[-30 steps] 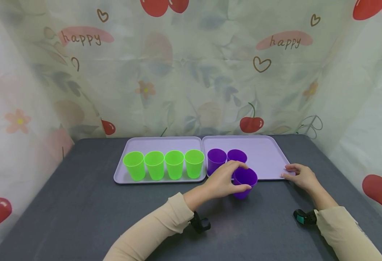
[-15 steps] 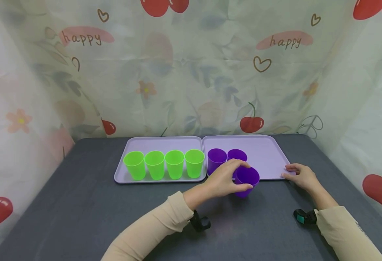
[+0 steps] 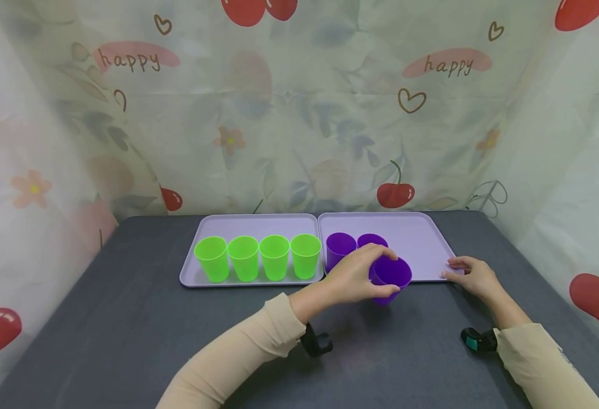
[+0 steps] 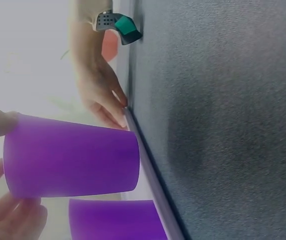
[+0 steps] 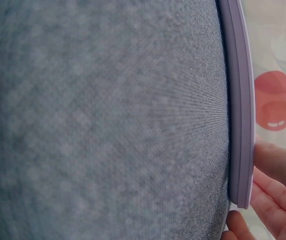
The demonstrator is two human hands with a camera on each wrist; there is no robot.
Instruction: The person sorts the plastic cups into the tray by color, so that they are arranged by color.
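Note:
My left hand point(image 3: 358, 275) holds a purple cup point(image 3: 391, 271) near its rim, between thumb and fingers. The cup hangs above the front edge of the right lilac tray point(image 3: 417, 238). In the left wrist view this held purple cup point(image 4: 72, 157) is apart from the table, with another purple cup beyond it. Two purple cups stand on the right tray, one at its left end point(image 3: 339, 250) and one beside it, partly hidden by the left hand. My right hand point(image 3: 475, 276) grips the front right corner of that tray point(image 5: 242, 100).
Against the right tray's left side lies a second lilac tray point(image 3: 253, 224). Several green cups point(image 3: 274, 258) stand on it in a row. Both trays rest on a dark grey table point(image 3: 125, 329), with a patterned curtain point(image 3: 289, 142) behind.
The left hand has moved the purple cup slightly up and to the right, towards the right tray. The right hand stays at the tray's corner.

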